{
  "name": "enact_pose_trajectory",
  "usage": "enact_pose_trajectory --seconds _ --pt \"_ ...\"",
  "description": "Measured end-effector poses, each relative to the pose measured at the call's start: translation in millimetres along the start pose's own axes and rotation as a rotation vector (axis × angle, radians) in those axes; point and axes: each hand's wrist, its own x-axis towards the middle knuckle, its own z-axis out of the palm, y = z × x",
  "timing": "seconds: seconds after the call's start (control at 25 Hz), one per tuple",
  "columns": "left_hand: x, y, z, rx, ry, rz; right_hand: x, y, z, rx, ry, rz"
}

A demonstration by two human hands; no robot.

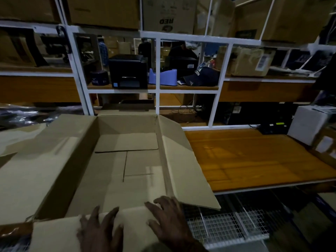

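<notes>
Orange wooden bench (254, 160): cardboard box (127, 160) open at left; white box (307, 122), black device (272, 127) rear right.

The large brown cardboard box (125, 160) stands open, flaps spread outward, inside empty.

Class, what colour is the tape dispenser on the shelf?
The tape dispenser is light blue, clearest in the head view.

A warehouse packing station — cartons (103, 11) are crowding the white racking (157, 70) up top, a label printer (128, 71) and tape dispenser (163, 77) are sitting mid-frame, an open carton (116, 166) is lying below.
</notes>
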Motion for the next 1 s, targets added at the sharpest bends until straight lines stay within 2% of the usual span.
enact_pose_trajectory --seconds 0.04,0.12,0.28,0.44,0.68,0.8,1.0 --pt "-7 19 0 -0.032 0.014 0.075 -2 6 -5 0.014 -0.048 0.006" --pt "-17 47 7 0.057 0.042 0.156 -5 19 -14 -0.030 -0.081 0.040" --pt "-41 103 23 0.017 0.069 0.170 -11 44 -32 -0.005 -0.099 0.047" --pt "-58 153 36 -0.011 0.062 0.209 -20 79 -49 0.093 -0.066 0.043" --pt "-81 218 51 -0.124 0.094 0.227 -46 140 -81 0.054 0.016 0.027" --pt "-88 256 64 -0.176 0.119 0.282 -62 173 -98 0.033 0.096 0.062" --pt "-93 327 93 -0.244 0.032 0.373 -88 232 -129 -0.012 0.155 0.196"
